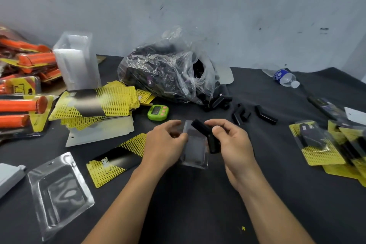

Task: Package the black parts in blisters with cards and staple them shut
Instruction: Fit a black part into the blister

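The head view is the only one. The left hand (166, 141) pinches the upper edge of a clear blister (195, 153), thumb and curled fingers closed on the plastic, and holds it just above the worktop (198, 214). The right hand (234, 144) grips a black part (206, 134) between thumb and fingers.

The part lies between the two hands and over the blister's upper right corner, apparently touching it. Its long axis runs on a slant, from the far end near the left fingertips down toward the right palm. The blister's pocket lies below and to the left of the part, so the coming move likely means turning the part in line with the pocket and pressing it down. The right hand already has it and is the nearer one.

A yellow-and-black card (116, 159) lies flat just outside the left wrist, within easy reach for the step after. Beyond it lies an empty blister (59, 192). Loose black parts (242, 115) lie beyond the right hand, near a clear bag (168, 73) of them. Finished packs (316, 144) are piled well to the right of the right hand.

The print on the cards, the purple tag on the bag and the blue label of the water bottle (285, 77) are too blurred to read.
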Tool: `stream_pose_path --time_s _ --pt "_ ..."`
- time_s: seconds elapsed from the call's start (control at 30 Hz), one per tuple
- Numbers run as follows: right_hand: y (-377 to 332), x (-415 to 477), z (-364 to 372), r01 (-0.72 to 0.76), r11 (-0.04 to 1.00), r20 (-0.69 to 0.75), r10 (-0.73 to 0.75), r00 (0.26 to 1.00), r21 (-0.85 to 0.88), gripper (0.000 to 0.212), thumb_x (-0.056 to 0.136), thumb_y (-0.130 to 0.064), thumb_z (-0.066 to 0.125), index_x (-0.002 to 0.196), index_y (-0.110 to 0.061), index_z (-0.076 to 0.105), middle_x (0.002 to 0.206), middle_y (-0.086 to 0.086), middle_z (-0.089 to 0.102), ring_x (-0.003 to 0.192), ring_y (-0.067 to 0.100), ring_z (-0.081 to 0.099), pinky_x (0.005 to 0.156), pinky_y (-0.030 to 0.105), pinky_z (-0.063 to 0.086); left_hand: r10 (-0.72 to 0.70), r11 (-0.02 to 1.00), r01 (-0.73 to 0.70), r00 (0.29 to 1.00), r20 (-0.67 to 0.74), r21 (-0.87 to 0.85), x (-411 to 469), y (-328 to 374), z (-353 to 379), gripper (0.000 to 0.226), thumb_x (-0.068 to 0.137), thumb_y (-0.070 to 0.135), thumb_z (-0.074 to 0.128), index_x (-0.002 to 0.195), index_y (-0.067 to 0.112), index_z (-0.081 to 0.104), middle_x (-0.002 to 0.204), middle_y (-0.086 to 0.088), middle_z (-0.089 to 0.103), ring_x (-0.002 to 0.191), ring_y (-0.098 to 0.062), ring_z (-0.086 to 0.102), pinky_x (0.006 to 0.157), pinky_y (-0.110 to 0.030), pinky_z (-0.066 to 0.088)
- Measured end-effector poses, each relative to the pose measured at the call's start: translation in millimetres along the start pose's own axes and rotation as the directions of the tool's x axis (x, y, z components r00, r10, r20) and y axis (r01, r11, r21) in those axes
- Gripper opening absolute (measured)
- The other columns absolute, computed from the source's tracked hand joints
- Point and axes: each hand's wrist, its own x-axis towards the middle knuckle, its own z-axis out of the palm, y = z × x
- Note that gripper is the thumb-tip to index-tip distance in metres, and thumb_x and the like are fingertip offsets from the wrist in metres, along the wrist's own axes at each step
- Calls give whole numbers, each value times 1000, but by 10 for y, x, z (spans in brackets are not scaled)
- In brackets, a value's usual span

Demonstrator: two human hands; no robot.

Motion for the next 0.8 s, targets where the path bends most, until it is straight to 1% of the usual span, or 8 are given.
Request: stream_pose_path --time_s 0.07,0.17,0.3,0.37,0.6,0.7,0.73,0.8 --pt "31 -4 -6 29 999 -11 -29 1000 -37 39 102 0 52 84 -20 79 86 7 76 75 16 64 68 36 54 17 992 -24 998 61 126 -37 29 79 49 84 37 75 132 37 68 96 11 76 94 -10 68 87 -26 52" --pt "80 -5 25 23 998 -25 -24 999 -54 40 103 -2 53 79 -22 79 78 0 74 69 13 63 61 29 54 46 984 -35 997 -59 177 -93 65 88 43 84 43 73 126 36 71 99 11 76 100 -15 68 91 -34 55" --pt "82 -19 18 -26 1000 -15 26 1000 4 41 103 -1 52 79 -20 80 74 -2 74 61 13 62 57 22 53 199 963 -202 979 -37 -177 -135 77 -37 48 68 18 65 108 39 79 111 28 70 109 3 62 90 -21 51" --pt "58 -29 5 -36 999 -4 36 999 12 39 104 0 49 83 -14 78 73 3 73 58 16 63 56 26 54 251 904 -216 967 47 -369 -181 107 -61 47 67 14 66 102 42 81 106 19 77 101 -5 70 84 -25 55" --pt "-44 -104 -27 -100 992 199 82 977 81 20 105 -6 53 108 -3 72 87 12 71 62 20 62 53 28 53 134 722 -116 991 -26 -683 -184 170 -25 24 74 16 80 89 35 84 92 5 81 86 -4 73 76 -16 54" --pt "-60 -64 -55 -5 989 41 -1 999 150 21 104 -1 52 108 -13 70 88 11 72 57 16 60 50 27 50 -24 876 8 999 -28 -482 -158 95 24 19 83 32 82 103 33 81 96 14 79 95 -1 72 79 -18 52" --pt "-59 -45 -73 23 987 -8 -22 1000 162 21 104 -2 52 108 -14 69 87 9 72 57 15 59 50 26 49 -21 967 16 1000 -14 -254 -150 44 35 27 85 39 79 112 33 78 98 16 77 98 -3 71 82 -21 52" --pt "-33 -8 -115 85 987 -82 -74 994 134 22 104 -6 53 108 -17 71 87 4 74 60 12 58 54 25 47 67 985 -82 993 96 154 -159 -21 67 42 82 43 78 123 37 73 100 17 72 97 -5 66 82 -24 50"
